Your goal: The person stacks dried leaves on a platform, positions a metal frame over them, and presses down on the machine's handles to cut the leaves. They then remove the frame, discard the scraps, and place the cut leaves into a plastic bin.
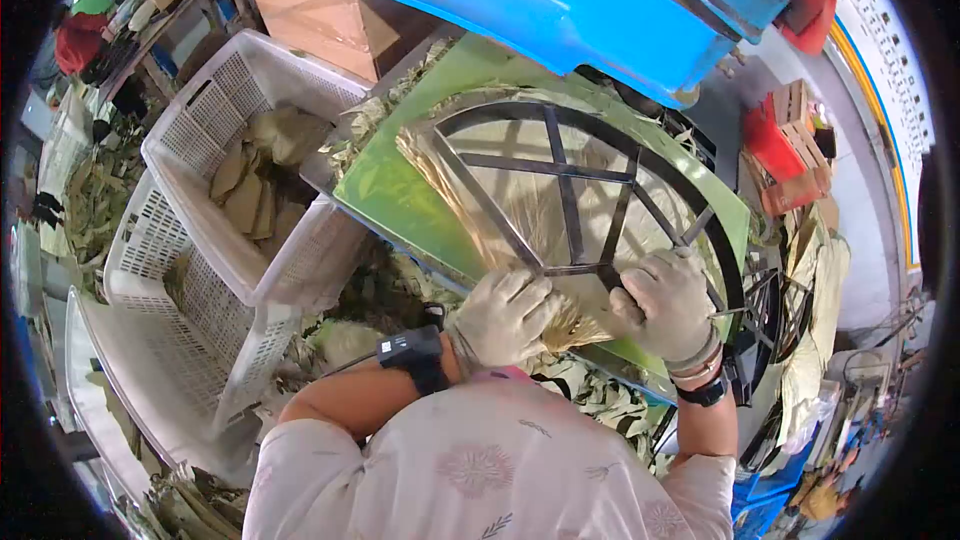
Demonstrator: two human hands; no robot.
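A dark metal fan-shaped frame (pixel 568 210) with inner bars lies over a stack of pale dried leaves (pixel 515 202) on a green board (pixel 400 190). My left hand (pixel 505 318), in a whitish glove, has its fingers bent at the stack's narrow end, close to the frame's near corner. Its fingertips are partly hidden against the leaves. My right hand (pixel 668 305), gloved too, curls over the frame's lower right side, with the thumb pointing inward. Crumpled leaf ends (pixel 575 328) show between the two hands.
Above the board's far edge hangs a blue machine part (pixel 560 15). White plastic crates (pixel 185 145) with leaf pieces stand at left, near a cardboard box (pixel 310 10). Another dark metal frame (pixel 760 325) lies at right beside more leaves (pixel 825 290). Scraps cover the floor.
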